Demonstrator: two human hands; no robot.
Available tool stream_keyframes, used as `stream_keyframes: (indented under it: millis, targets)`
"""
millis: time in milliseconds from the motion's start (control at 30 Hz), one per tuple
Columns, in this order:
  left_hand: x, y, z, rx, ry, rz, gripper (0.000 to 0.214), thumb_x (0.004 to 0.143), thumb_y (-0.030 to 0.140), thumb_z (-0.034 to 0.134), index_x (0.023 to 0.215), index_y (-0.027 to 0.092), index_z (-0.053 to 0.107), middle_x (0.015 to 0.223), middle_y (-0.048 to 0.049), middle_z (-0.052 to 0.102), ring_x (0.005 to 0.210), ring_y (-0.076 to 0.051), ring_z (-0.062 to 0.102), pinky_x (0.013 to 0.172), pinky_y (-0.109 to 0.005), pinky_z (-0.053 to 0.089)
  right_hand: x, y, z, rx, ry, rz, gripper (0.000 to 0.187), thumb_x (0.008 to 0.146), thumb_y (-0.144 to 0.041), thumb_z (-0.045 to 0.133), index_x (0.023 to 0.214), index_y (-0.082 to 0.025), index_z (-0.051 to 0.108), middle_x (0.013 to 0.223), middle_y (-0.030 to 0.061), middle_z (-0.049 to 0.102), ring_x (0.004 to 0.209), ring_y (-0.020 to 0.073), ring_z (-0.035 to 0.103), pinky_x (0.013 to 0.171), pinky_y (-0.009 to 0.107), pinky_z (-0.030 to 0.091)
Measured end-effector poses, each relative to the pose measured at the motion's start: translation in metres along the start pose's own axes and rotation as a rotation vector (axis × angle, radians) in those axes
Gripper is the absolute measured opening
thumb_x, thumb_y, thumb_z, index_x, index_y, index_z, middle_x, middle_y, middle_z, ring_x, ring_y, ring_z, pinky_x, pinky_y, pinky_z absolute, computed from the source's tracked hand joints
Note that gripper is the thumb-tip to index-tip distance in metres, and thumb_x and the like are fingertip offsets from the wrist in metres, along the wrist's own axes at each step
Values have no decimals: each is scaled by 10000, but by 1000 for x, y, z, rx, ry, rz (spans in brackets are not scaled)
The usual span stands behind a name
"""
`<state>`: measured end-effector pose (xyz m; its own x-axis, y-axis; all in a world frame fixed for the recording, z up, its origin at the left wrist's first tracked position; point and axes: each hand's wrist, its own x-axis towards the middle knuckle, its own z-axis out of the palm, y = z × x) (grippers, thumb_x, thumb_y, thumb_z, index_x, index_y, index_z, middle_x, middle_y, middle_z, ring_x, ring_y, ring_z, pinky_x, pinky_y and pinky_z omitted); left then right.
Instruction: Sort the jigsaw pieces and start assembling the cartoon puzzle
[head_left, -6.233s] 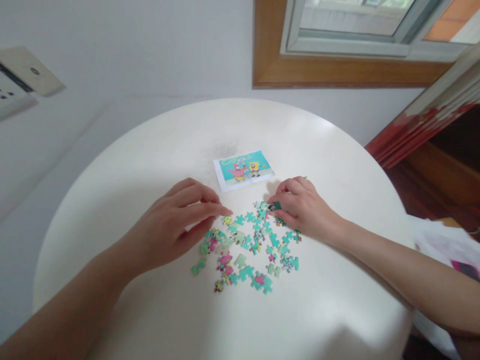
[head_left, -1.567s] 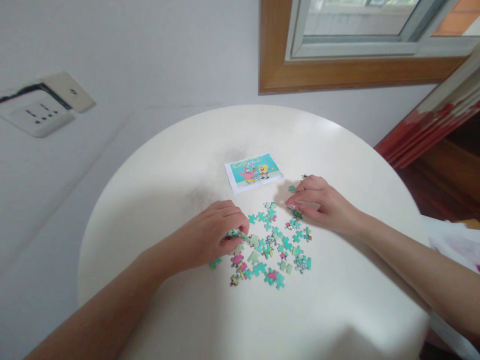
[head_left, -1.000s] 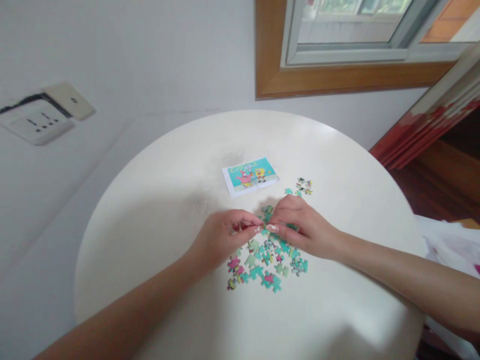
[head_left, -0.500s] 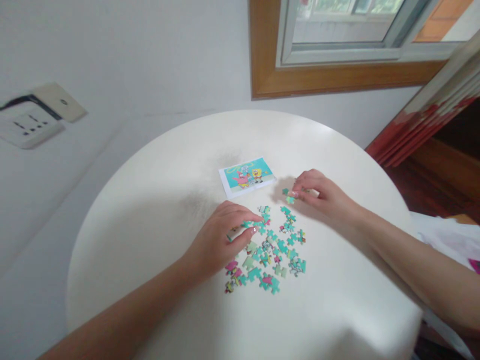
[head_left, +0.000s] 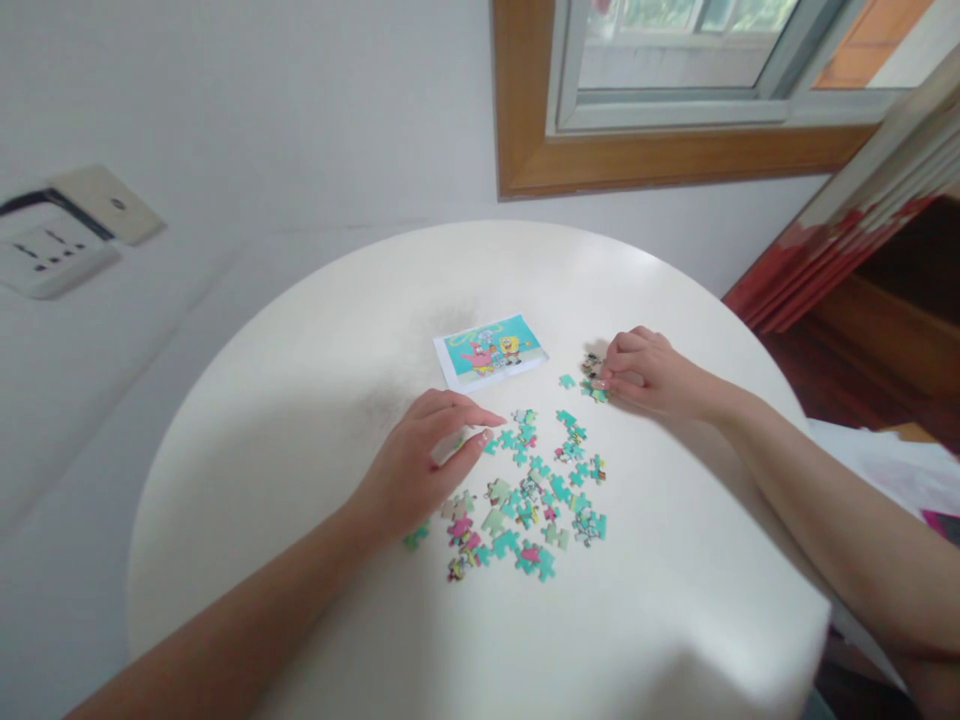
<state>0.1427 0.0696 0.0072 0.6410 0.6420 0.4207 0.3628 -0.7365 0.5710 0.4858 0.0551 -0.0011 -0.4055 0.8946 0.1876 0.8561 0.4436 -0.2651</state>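
Many small jigsaw puzzle pieces (head_left: 556,487), mostly turquoise with some pink, yellow and pale green, lie loose on a round white table (head_left: 637,620). My left hand (head_left: 427,455) hovers at the left of the spread, thumb and forefinger apart near a few turquoise pieces. Part of the spread is hidden under that palm. At the right, my right hand (head_left: 651,370) has its fingers drawn together on a small cluster of puzzle pieces (head_left: 594,366); its fingertips partly cover them. Behind the spread lies a picture card (head_left: 491,352) with a pink and a yellow cartoon figure.
A wood-framed window (head_left: 675,155) is set in the wall behind the table. Wall sockets (head_left: 56,245) are at the left. A red and white curtain (head_left: 817,240) hangs at the right, with white papers or bags (head_left: 862,465) beside the table's right edge.
My left hand has shifted slightly left, its thumb and forefinger now clear of the pieces. My right hand has moved slightly right, and more pieces show at its fingertips.
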Motion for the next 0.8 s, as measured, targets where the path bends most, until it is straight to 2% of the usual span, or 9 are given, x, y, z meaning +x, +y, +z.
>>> stream_keyframes:
  millis: [233,400,500,633,800]
  targets:
    - [0,1,-1,6,-13,-17,183,941,205,549,1034,237,703,986,-28,688,975,-185,619,918,-335,495,-4,-3,-9,-49,-29,9,250,905,-406,602,816,-219,741,869,98,631,877,261,521,829,422,366]
    - [0,0,-1,8,-14,-17,182,943,200,552,1034,236,705,984,-24,685,968,-179,616,915,-329,491,-7,1,-17,81,29,-64,201,922,-324,583,930,-213,749,906,102,656,896,247,553,859,401,401]
    - [1,0,-2,9,-4,-14,173,944,197,555,1022,231,705,977,-22,683,964,-175,612,917,-326,485,-10,1,-19,142,-22,-116,182,913,-319,616,991,-234,756,921,81,670,910,229,568,881,385,410]
    - [2,0,-7,33,4,-17,173,946,194,550,1027,225,700,984,-20,672,975,-173,606,920,-319,478,-12,2,-15,144,-88,-116,191,873,-331,675,1031,-263,759,956,62,677,948,227,567,883,369,419]
    - [3,-1,-16,87,37,-46,178,966,233,532,1043,233,692,1006,-26,658,994,-182,597,929,-329,481,-13,6,-13,138,-83,-98,205,881,-353,669,1040,-260,757,965,67,686,945,232,578,873,376,432]
